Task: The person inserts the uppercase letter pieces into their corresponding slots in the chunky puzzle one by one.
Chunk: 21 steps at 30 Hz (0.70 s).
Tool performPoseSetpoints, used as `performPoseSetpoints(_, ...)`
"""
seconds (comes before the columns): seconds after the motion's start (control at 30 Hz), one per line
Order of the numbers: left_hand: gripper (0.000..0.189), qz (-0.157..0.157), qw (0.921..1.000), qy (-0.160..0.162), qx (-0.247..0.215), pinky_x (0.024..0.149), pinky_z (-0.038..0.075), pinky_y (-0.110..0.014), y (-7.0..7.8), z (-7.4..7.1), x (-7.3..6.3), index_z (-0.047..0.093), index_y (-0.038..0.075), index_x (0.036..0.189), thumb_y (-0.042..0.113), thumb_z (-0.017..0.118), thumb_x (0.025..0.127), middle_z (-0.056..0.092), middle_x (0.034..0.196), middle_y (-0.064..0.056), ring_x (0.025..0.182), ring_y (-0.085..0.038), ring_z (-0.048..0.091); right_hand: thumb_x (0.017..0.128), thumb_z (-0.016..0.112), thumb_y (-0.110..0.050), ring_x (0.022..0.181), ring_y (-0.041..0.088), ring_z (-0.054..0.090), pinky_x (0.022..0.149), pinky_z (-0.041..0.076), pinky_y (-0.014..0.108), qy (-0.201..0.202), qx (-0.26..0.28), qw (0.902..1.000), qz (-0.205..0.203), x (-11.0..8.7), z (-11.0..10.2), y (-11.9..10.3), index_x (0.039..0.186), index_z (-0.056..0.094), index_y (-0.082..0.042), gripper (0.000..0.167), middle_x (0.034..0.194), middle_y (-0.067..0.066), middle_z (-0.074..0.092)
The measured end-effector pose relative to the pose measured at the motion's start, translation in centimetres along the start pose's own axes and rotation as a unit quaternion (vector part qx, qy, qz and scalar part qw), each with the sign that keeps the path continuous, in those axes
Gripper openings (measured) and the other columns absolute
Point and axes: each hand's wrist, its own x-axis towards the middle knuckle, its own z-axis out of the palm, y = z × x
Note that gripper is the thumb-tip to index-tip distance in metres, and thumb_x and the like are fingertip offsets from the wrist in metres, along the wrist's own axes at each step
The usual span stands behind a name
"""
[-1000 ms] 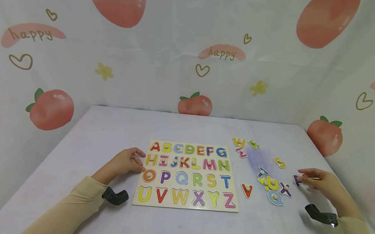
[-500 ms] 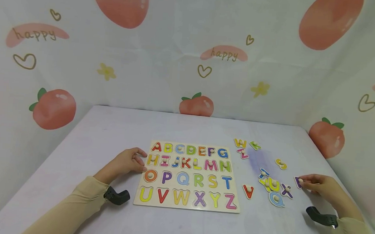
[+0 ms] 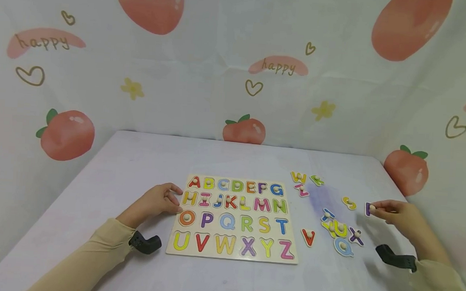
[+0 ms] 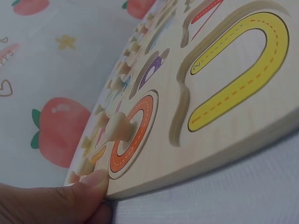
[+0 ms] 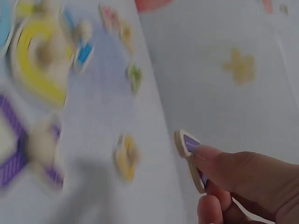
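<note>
A wooden alphabet puzzle board [image 3: 232, 256] lies flat on the table. Knobbed letters fill its upper rows through the orange O [image 3: 187, 219]; from P onward, coloured recesses show. My left hand [image 3: 155, 204] rests at the board's left side, thumb and index fingertips touching the edge at separate spots. The left wrist view shows the thumb [image 4: 91, 184] at the rim beside the O. My right hand [image 3: 398, 220] pinches a purple letter puzzle piece [image 3: 367, 209] between thumb and fingers, raised above the table. In the right wrist view this piece [image 5: 190, 143] appears nearly edge-on, partly hidden by the thumb.
Loose knobbed letters lie between board and right hand: a red V [image 3: 308, 237], blue Q [image 3: 343, 247], purple X [image 3: 356, 236], yellow U [image 3: 340, 229] and yellow S [image 3: 348, 203]. Further back are a yellow W [image 3: 298, 177] and pink Z [image 3: 301, 190]. A printed cloth [image 3: 204, 95] hangs behind.
My right hand took the purple piece by its knob and has lifted it up and away from the table, slightly leftward. The left hand stays at the board's edge.
</note>
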Motion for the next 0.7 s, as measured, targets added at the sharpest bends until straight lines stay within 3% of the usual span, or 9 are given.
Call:
performPoseSetpoints(0.23, 0.053, -0.002, 1.0, 0.003, 0.001, 0.069, 0.043, -0.028, -0.2, -0.1, 0.2, 0.054, -0.001, 0.12, 0.01, 0.08, 0.075, 0.065, 0.082, -0.006, 0.074, -0.017, 0.058, 0.091, 0.066, -0.036, 0.081, 0.018, 0.057, 0.069, 0.047, 0.032, 0.01, 0.011, 0.9954, -0.095, 0.4, 2.5, -7.8, 0.111, 0.065, 0.001, 0.042, 0.092, 0.01, 0.069)
performPoseSetpoints(0.53, 0.053, 0.001, 1.0, 0.0, 0.002, 0.068, 0.043, -0.027, 0.0, -0.1, 0.0, 0.054, -0.002, 0.119, 0.011, 0.08, 0.075, 0.065, 0.082, -0.007, 0.074, -0.017, 0.057, 0.087, 0.072, -0.024, 0.082, 0.018, 0.057, 0.072, 0.047, 0.027, -0.031, 0.068, 0.9842, -0.161, 1.5, 8.3, -16.0, 0.102, 0.067, -0.002, 0.027, 0.088, 0.005, 0.064)
performPoseSetpoints(0.7, 0.052, 0.002, 1.0, 0.001, 0.005, 0.068, 0.043, -0.028, -0.2, -0.1, 0.1, 0.055, -0.001, 0.119, 0.011, 0.08, 0.075, 0.065, 0.082, -0.006, 0.074, -0.017, 0.057, 0.085, 0.074, -0.019, 0.079, 0.015, 0.056, 0.069, 0.046, 0.026, -0.066, 0.093, 0.9775, -0.177, 1.4, 12.1, -19.6, 0.095, 0.068, -0.007, 0.016, 0.083, 0.002, 0.062)
